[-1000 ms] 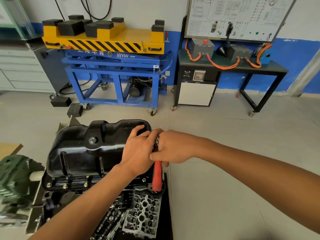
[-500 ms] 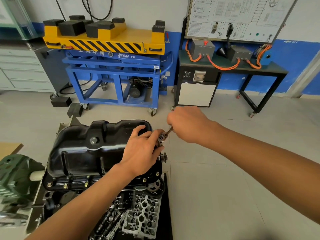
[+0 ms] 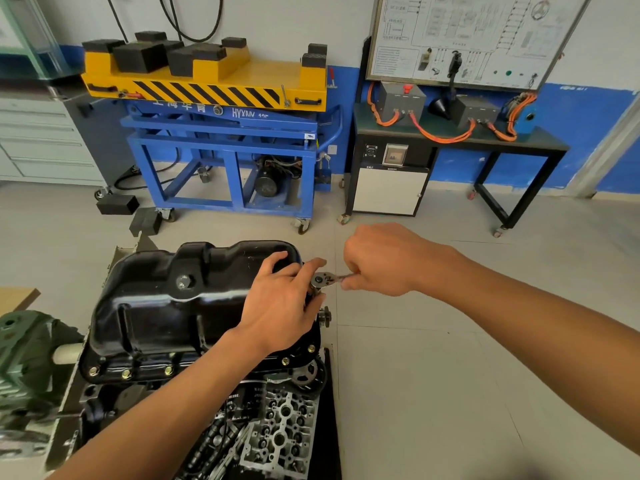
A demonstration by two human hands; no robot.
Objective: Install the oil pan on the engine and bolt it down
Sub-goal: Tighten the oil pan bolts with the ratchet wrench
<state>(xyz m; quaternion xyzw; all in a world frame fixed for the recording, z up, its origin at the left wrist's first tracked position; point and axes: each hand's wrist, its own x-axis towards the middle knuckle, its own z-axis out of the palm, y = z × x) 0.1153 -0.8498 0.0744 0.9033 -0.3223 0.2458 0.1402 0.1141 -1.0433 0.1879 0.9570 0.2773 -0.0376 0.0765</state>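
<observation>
Two-handed work at oil pan, seated on upturned engine, near-edge bolts in. Left hand fingers curled round ratchet head, steadying socket; right hand fingers pinching handle, presumably for leverage.

The grey tiled floor carries a blue wheeled cart far left, a black desk far right, and black blocks just beside the cart.
</observation>
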